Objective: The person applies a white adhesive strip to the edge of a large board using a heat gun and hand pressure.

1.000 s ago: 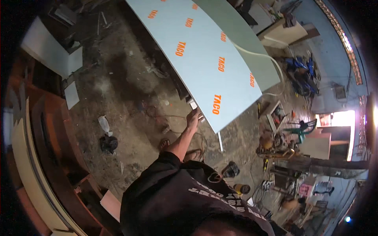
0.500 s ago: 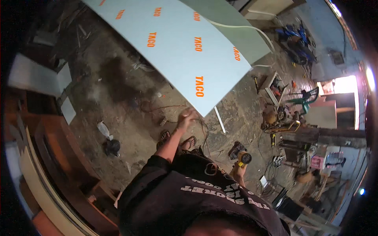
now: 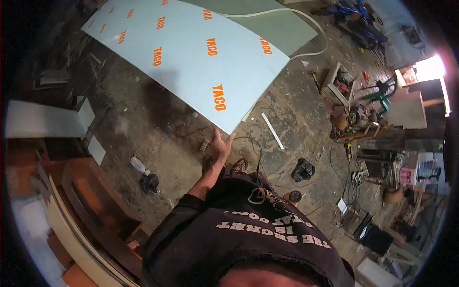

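Observation:
A large pale-blue sheet board (image 3: 186, 71) with orange printing stretches from the upper left down to a near corner in front of me. My left hand (image 3: 221, 146) is at that corner, its thumb and fingers spread apart to either side and touching the edges. Low at my right side, the round end of a yellow-and-black power tool (image 3: 293, 196) shows beside my dark shirt. My right hand is almost wholly covered by the shirt, at the place where the tool is held.
A grey-green sheet (image 3: 282, 28) lies beyond the board. On the floor are a white strip (image 3: 272, 130), a black plastic bag (image 3: 304, 170) and cables. An open box of tools (image 3: 338, 85) and a green chair (image 3: 382, 91) stand right; brown wooden cabinet parts (image 3: 91, 191) fill the left.
My left hand, blurred by motion before, now rests against the board's corner with fingers spread. The view has shifted, and my right hand has slipped out of sight behind the shirt.

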`<state>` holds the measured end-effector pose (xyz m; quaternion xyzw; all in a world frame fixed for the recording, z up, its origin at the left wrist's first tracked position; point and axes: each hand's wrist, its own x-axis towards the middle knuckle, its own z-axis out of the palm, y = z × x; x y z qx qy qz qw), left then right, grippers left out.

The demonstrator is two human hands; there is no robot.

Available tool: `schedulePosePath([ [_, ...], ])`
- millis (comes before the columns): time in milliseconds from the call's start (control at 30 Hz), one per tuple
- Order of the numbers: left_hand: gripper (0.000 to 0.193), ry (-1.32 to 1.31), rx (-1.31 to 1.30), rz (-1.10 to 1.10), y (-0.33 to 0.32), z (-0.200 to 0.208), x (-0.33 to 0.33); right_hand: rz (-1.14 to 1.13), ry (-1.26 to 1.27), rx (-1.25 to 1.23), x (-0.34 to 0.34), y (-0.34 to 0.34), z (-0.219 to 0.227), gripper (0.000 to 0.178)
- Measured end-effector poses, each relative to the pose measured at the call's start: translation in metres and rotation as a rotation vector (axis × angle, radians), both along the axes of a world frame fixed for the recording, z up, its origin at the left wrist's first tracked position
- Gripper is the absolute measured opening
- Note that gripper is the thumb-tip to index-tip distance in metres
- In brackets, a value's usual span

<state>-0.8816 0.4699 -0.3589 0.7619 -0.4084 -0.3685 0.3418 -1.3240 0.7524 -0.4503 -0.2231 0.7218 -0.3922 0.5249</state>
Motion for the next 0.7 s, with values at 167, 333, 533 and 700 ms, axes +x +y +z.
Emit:
schedulePosePath([
  [167, 0.091, -0.164, -0.196, -0.053, -0.001, -0.051, 0.019, 0.162, -0.022, 0.012, -0.012, -0.017, 0.012, 0.065],
  [333, 0.09, 0.04, -0.314, -0.12, -0.023, 0.03, 0.05, 0.049, -0.002, 0.062, -0.003, -0.064, 0.005, 0.066],
  [533, 0.078, 0.102, -0.23, 0.179, -0.074, 0.037, 0.125, 0.033, -0.181, -0.116, 0.048, -0.128, 0.014, 0.069],
  [700, 0.071, 0.214, -0.191, 0.378, -0.121, 0.034, 0.182, 0.083, -0.159, -0.096, 0.097, -0.148, 0.016, 0.074],
])
